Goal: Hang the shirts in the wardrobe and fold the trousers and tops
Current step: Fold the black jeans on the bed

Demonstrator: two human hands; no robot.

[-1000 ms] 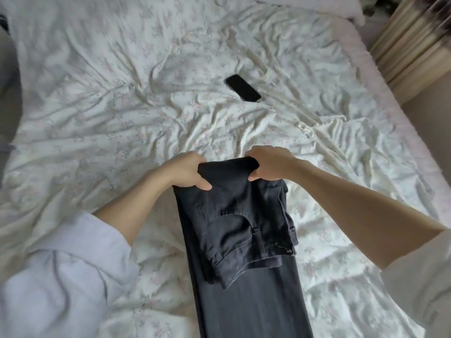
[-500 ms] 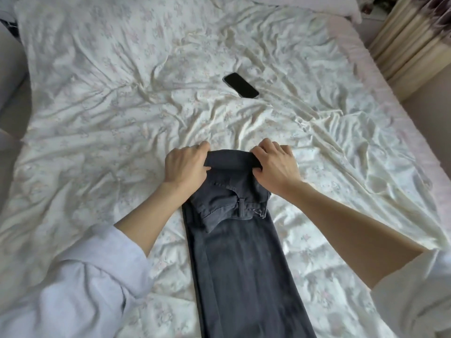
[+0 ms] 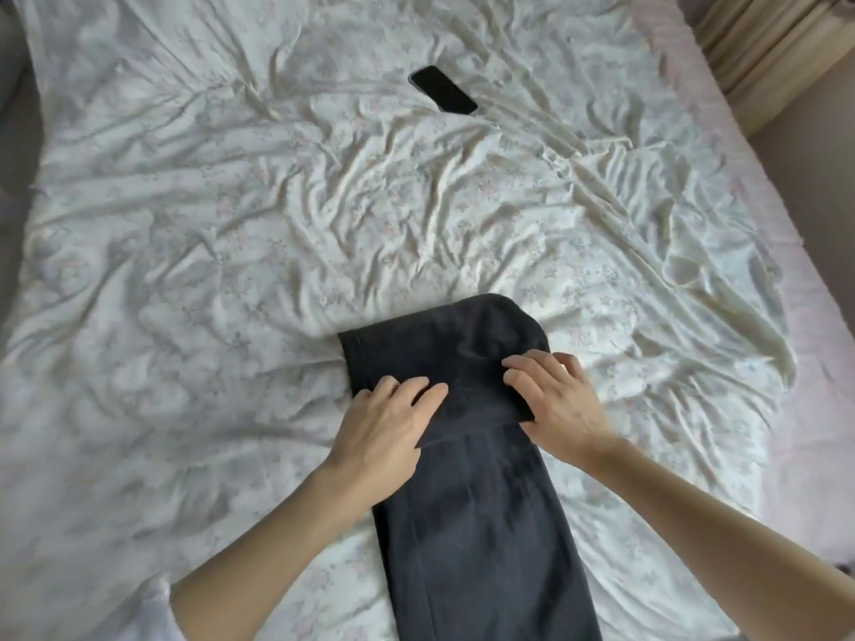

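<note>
Both palms are down, left hand (image 3: 386, 421) and right hand (image 3: 557, 402) pressing flat with fingers spread on the folded dark trousers (image 3: 467, 478), gripping nothing, phone (image 3: 444, 90) well beyond them.

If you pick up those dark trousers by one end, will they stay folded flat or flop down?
The trousers would probably flop: the cloth already bends softly over itself under the left hand and right hand. The fold likely falls open. They look thick, so perhaps fairly heavy.
</note>
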